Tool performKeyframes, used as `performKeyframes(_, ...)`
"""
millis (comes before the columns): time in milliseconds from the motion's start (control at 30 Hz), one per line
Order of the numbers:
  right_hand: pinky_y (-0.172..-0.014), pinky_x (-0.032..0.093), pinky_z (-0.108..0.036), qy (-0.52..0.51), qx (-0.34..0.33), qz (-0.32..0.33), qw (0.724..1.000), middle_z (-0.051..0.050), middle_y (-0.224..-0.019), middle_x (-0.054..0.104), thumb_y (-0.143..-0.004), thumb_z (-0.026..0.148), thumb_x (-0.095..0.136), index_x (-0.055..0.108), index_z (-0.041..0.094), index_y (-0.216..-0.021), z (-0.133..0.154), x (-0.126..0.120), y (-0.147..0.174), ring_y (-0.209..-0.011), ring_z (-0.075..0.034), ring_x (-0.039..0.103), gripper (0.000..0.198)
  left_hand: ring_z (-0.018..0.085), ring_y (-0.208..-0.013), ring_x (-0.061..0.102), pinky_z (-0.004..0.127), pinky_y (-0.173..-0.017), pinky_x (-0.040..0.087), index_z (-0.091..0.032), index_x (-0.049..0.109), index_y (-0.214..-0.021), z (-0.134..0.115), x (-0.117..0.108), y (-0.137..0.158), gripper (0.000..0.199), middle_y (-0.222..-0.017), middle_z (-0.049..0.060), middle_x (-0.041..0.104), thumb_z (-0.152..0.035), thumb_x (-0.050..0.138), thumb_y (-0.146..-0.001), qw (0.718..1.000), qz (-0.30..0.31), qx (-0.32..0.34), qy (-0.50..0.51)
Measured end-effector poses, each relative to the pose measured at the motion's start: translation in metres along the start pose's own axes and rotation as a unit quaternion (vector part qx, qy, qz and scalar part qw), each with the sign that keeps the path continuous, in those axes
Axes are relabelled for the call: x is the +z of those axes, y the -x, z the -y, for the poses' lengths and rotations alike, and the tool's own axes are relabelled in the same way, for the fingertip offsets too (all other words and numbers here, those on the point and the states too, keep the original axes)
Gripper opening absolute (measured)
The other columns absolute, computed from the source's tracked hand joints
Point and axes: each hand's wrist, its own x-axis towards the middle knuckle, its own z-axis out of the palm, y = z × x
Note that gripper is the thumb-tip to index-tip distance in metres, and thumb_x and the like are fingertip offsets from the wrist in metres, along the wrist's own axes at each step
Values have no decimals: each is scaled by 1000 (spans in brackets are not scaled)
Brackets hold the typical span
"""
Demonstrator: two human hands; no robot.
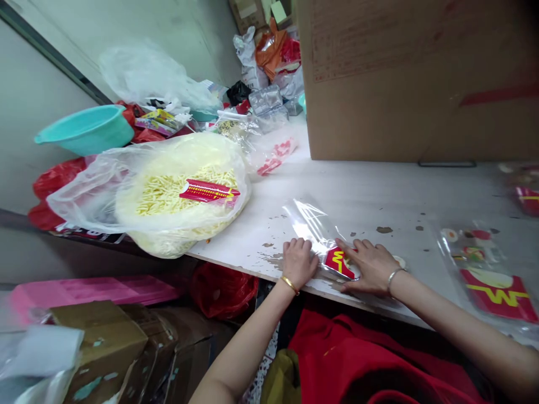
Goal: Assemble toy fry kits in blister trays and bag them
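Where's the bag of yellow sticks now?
In the head view, the bag sits left of centre on the table, between the turquoise basin and the left hand.

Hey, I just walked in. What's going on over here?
A person has both hands at a clear plastic bag on the white table. The right hand partly covers a red-and-yellow piece there; the left hand is beside it. Farther left, a big bag holds pale yellow sticks, with a red holder lying on top. At right lies a clear packet with a red-and-yellow part.
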Motion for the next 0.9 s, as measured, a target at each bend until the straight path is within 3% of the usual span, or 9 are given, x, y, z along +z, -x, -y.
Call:
performKeyframes(100, -77, 39, -45, -9, 16, 8, 1000, -19, -115, 52, -65, 81, 49, 20, 22, -149, 3, -2, -3, -101, -37, 49, 107, 25, -84, 55, 42, -79, 32, -18, 58, -71, 2, 3, 10, 24, -77, 9, 63, -32, 48, -89, 999, 35, -10, -4)
performKeyframes(333, -79, 40, -49, -40, 58, 39, 997, -20, -121, 49, -58, 90, 43, 17, 27, -149, 8, -9, -12, -104, -39, 47, 113, 23, -80, 57, 39, -77, 29, -17, 58, -68, -12, -1, 14, 23, -74, 6, 65, -21, 46, -87, 999, 38, -15, 1)
performKeyframes(467, -78, 42, -49, -29, 84, 7, 996, -20, -119, 50, -62, 81, 51, 17, 24, -148, 9, -10, -20, -101, -37, 48, 109, 24, -78, 57, 42, -80, 28, -17, 59, -66, -34, -5, 11, 25, -71, 5, 64, -21, 45, -87, 999, 28, 22, 1)
performKeyframes(600, -85, 40, -50, -11, 38, -19, 999, -20, -120, 51, -62, 70, 60, 22, 20, -147, 2, -10, -17, -105, -36, 48, 105, 22, -75, 57, 39, -76, 31, -17, 59, -66, -48, -19, 1, 28, -73, 5, 65, -24, 43, -89, 990, 104, 94, 28)
performKeyframes(667, -97, 30, -54, -10, -12, -44, 999, -21, -130, 46, -61, 75, 58, 22, 18, -147, -3, -10, -9, -118, -39, 41, 109, 21, -79, 57, 37, -77, 32, -18, 62, -75, -42, -30, -12, 28, -78, 5, 65, -30, 43, -91, 981, 129, 131, 54)
performKeyframes(733, -107, 12, -58, -13, -30, -88, 996, -21, -143, 34, -59, 83, 53, 20, 17, -148, -9, -7, 1, -133, -41, 22, 116, 22, -92, 55, 37, -82, 34, -21, 64, -95, -28, -36, -31, 26, -96, 7, 64, -39, 45, -91, 975, 127, 170, 69)
performKeyframes(800, -109, 1, -58, -26, 5, -137, 990, -19, -150, 24, -59, 85, 51, 17, 15, -149, -15, 0, 11, -139, -39, 6, 119, 24, -109, 50, 38, -90, 34, -26, 59, -113, -10, -37, -50, 34, -118, 8, 57, -46, 53, -87, 960, 144, 227, 79)
performKeyframes(900, -112, 4, -55, -62, 119, -216, 967, -15, -153, 17, -70, 78, 50, 12, 14, -149, -21, 20, 32, -141, -34, 2, 109, 28, -123, 41, 42, -97, 32, -28, 56, -119, 10, -29, -70, 46, -134, 8, 47, -49, 64, -78, 929, 203, 301, 73)
